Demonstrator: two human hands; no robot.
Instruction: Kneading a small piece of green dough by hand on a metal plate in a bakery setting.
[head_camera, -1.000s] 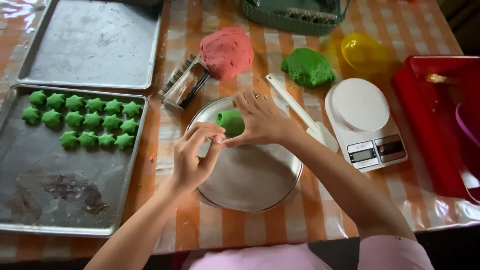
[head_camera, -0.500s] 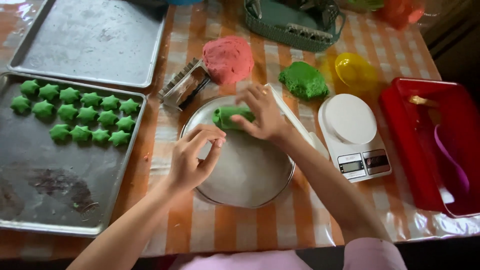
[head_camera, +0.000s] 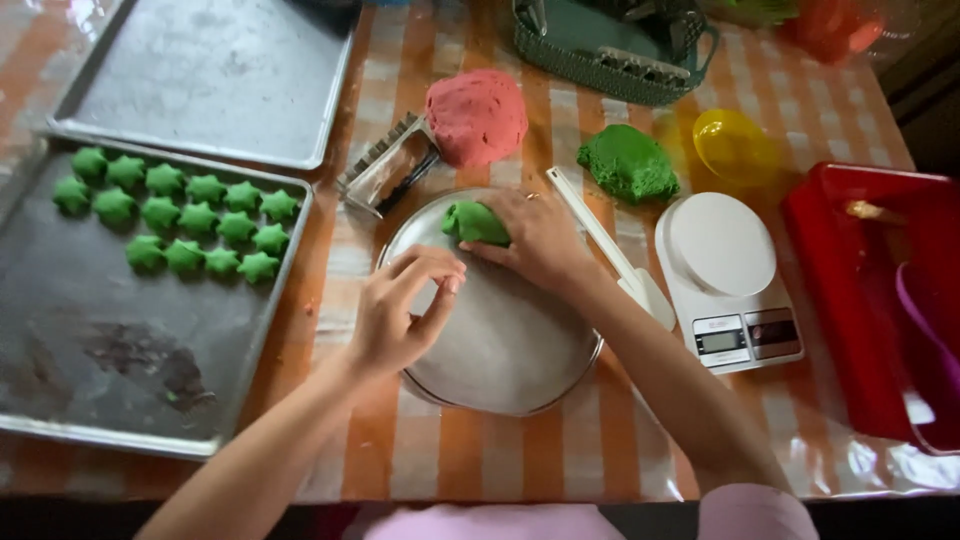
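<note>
A lump of green dough (head_camera: 476, 222) is pressed down against the far part of a round metal plate (head_camera: 500, 340) by the right hand (head_camera: 540, 235), whose fingers are curled over it and closed on its right side. The left hand (head_camera: 400, 310) is held just above the plate's near-left part, its fingers bent and drawn together, thumb close to fingertips; whether anything is pinched there cannot be told. Half a second ago the dough was held lifted above the plate; now it lies on it. Beyond the plate, a red dough ball (head_camera: 477, 115) and a green dough mound (head_camera: 628, 162) lie on the checked worktop (head_camera: 500, 460). A white scale (head_camera: 730, 275) stands right, and a tray (head_camera: 120, 380) of green star shapes (head_camera: 180, 215) lies left.
</note>
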